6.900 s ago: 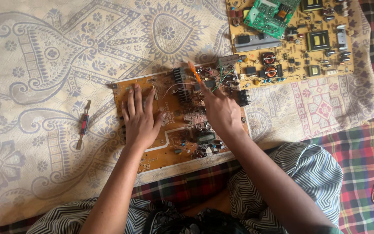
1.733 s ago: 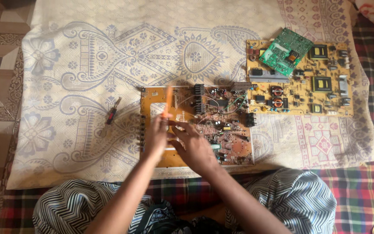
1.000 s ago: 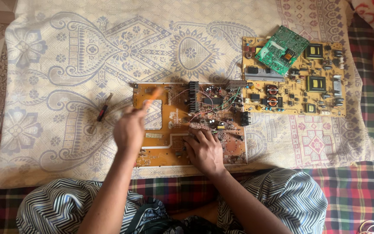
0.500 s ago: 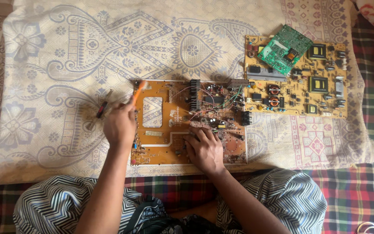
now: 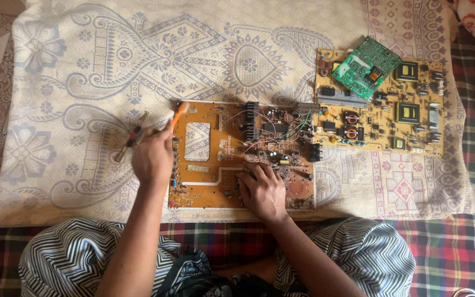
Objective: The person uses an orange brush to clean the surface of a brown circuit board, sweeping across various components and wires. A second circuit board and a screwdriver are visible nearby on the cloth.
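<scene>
A brown circuit board (image 5: 210,159) with wires and parts on its right half lies on a cream patterned cloth (image 5: 83,66). My left hand (image 5: 152,157) hovers at the board's left edge, closed around an orange-handled tool (image 5: 177,114) whose end sticks up past my fingers. Just left of that hand, a dark-handled screwdriver (image 5: 134,136) lies on the cloth. My right hand (image 5: 262,190) rests flat on the board's lower right part, fingers spread over the components.
A yellow circuit board (image 5: 391,118) lies to the right, touching the brown one, with a small green board (image 5: 366,69) on its upper left. A plaid blanket (image 5: 457,236) lies under the cloth. My striped trouser legs (image 5: 72,258) are at the bottom.
My left hand has carried the orange-handled tool leftward from the middle of the brown board to its left edge, close to the dark screwdriver. My right hand has settled on the board's lower right.
</scene>
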